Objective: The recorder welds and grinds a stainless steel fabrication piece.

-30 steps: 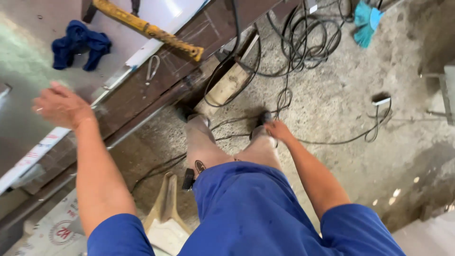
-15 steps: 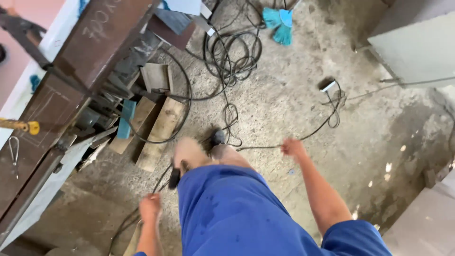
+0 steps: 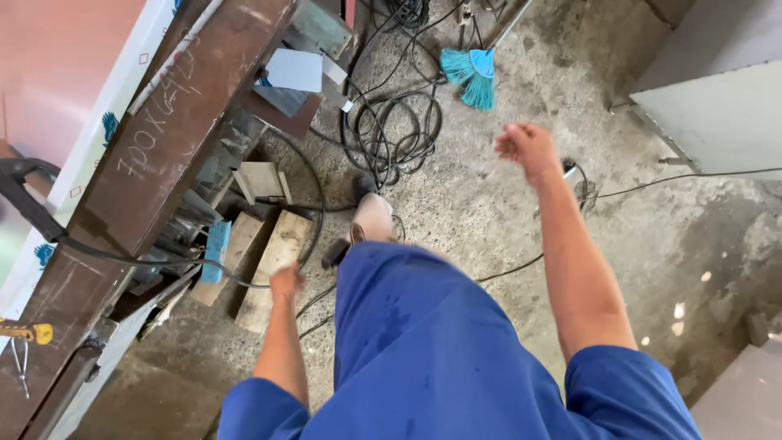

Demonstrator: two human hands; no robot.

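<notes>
Seen from above, a person in blue work clothes stands on a rough concrete floor (image 3: 489, 220). The right hand (image 3: 528, 147), at about one o'clock, is raised in the air with its grip loosely curled and holding nothing; it is blurred, so finer detail is unclear. The left hand (image 3: 286, 283), at about nine o'clock from the picture's centre, hangs low beside the body, its grip loosely closed and empty.

Nearest the right hand, just past it at three o'clock, a small metal plug box (image 3: 576, 174) lies on the floor with a thin cable (image 3: 692, 175) running off to the right. Nearest the left hand, at eleven o'clock, wooden planks (image 3: 273, 257) lie flat under the edge of a rusty brown steel table (image 3: 163, 138). A coil of black cable (image 3: 391, 130) sits at twelve o'clock, and a turquoise broom head (image 3: 471, 77) lies beyond it. One brown boot (image 3: 371, 218) shows at the centre.
</notes>
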